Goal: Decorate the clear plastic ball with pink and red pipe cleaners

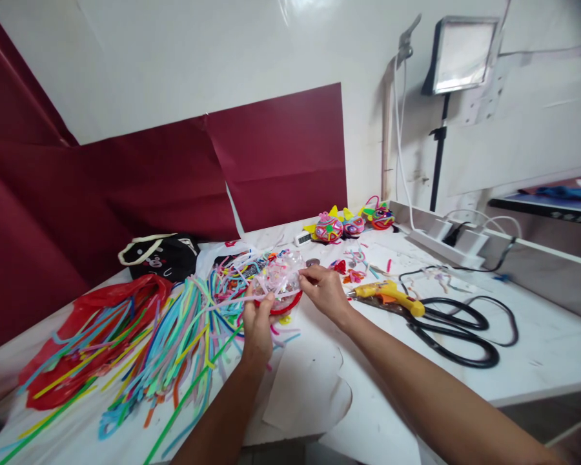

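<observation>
My left hand (258, 328) is closed on the near left side of a clear plastic ball (286, 270), which has a fuzzy red band (290, 303) around its lower part. Across the front of the ball runs a pale pink pipe cleaner (232, 300), passing by the left thumb and reaching toward the right fingers. My right hand (325, 292) pinches at the ball's right side, on what looks like the end of this pipe cleaner; the fingertips partly hide it. Loose pipe cleaners (174, 349) in many colours lie left of my left hand.
A yellow glue gun (392, 296) lies beside large black-handled scissors (445, 329) on the right. Several decorated fish-like balls (329, 227) and a small white timer (302, 239) stand behind. A red bag (145, 300), black pouch (167, 258), power strip (445, 242) and paper sheet (305, 387) surround the work.
</observation>
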`<state>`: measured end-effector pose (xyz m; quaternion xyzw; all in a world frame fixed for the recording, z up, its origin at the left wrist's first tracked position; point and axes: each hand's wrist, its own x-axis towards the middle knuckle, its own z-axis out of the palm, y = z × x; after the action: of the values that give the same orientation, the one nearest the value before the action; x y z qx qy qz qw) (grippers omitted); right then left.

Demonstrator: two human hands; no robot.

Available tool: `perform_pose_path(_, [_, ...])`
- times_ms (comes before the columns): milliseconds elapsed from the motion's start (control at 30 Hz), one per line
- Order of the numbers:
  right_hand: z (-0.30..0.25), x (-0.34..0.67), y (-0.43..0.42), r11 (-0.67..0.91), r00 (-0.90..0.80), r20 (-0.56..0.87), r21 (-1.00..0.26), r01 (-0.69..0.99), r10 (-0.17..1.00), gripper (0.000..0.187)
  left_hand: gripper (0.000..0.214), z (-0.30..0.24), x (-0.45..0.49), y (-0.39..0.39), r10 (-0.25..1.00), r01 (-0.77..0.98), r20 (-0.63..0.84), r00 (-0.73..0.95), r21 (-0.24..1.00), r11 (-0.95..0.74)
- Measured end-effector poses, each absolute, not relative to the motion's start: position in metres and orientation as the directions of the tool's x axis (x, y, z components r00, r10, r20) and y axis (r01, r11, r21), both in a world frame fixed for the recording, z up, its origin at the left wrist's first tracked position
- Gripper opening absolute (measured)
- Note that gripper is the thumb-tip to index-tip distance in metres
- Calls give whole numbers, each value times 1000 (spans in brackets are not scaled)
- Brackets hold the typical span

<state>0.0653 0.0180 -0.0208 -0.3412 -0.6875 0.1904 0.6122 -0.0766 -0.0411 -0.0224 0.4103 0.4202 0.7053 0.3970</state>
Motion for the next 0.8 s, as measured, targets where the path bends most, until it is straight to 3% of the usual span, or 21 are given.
perform_pose_path(367, [-20,66,17,684,-27,696,-697,217,718,21,61,-22,-75,-40,901,-200,255,-352,919,-339])
perform_pose_path(567, [-24,64,23,599,7,600,-799,43,800,16,54,-22,-78,-39,901,-181,252,-354,926,-331])
perform_pose_path(800, [-21,64,27,412,-33,430,-882,-231,902,25,46,-21,-80,-37,925,-285,218,-311,907,-309])
